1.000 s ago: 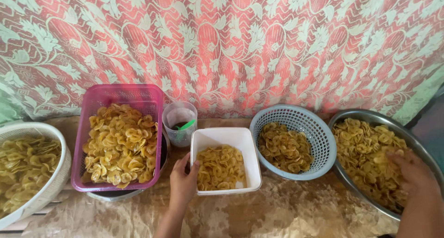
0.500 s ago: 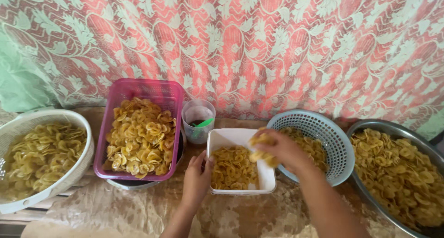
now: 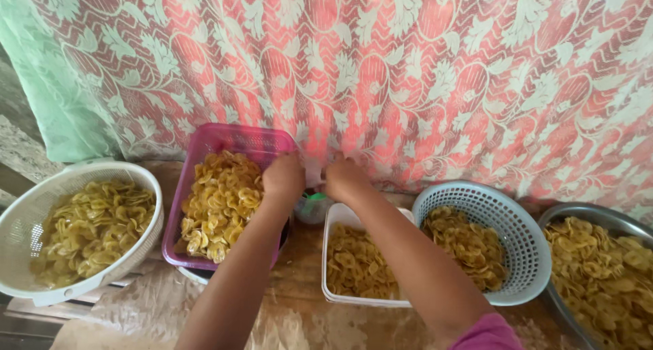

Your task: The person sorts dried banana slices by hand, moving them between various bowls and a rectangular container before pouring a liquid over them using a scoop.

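- Reaching forward together, the left hand (image 3: 283, 178) and right hand (image 3: 344, 178) sit just above a small clear cup (image 3: 313, 207) with something green inside, between the purple tray (image 3: 221, 140) and the white rectangular tub (image 3: 338, 217).
- Both hands show their backs with fingers curled under (whether they grip anything, I cannot tell).
- Yellow banana chips (image 3: 216, 200) fill the tray; more lie in the tub, the white colander (image 3: 41, 187), the blue basket (image 3: 490, 200) and the steel bowl (image 3: 598, 217).
- A red patterned cloth (image 3: 422, 71) hangs behind.
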